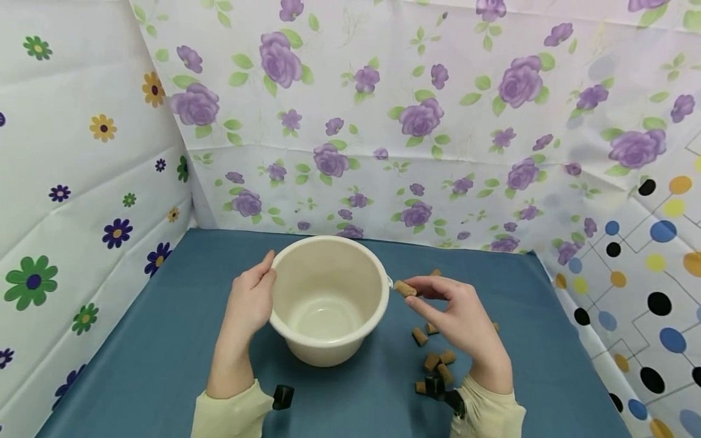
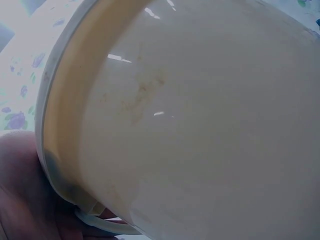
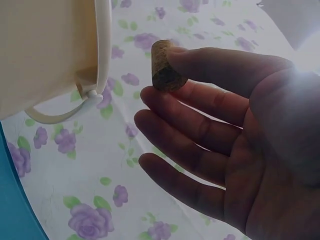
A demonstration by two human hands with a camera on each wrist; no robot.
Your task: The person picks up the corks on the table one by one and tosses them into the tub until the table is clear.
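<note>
- Pinches one cork (image 1: 405, 288) with the right hand (image 1: 465, 309), right of centre in the head view; has that grip clamped on the cork by thumb and fingers.
- Holds this cork just beside the right edge of the bucket (image 1: 323, 354), outside the opening and apart from the wall.
- Shows the same cork at the upper middle of the right wrist view, tilted slightly, with the thumb on top of one side and the lower fingers stretched leftward beneath.
- Grips the bucket by the left side of the rim with the left hand (image 1: 251, 301), left of centre in the head view; has that grip clamped on the bucket.
- Seems to tuck the left fingers under the rim at the lower left of the left wrist view, though too dark there to be sure.
- Has the bucket in the middle of the head view, with opening and inner floor in sight.
- Shows the pale handle (image 3: 55, 119) curving below the rim at the left of the right wrist view.
- Has loose corks (image 1: 431, 363) on the blue bench (image 1: 159, 340), lower right of centre, several clustered, others partly behind the right hand.
- Wears pale sleeves (image 1: 230, 417) at the bottom edge.
- Has a purple-flowered sheet (image 1: 350, 115) across the top.
</note>
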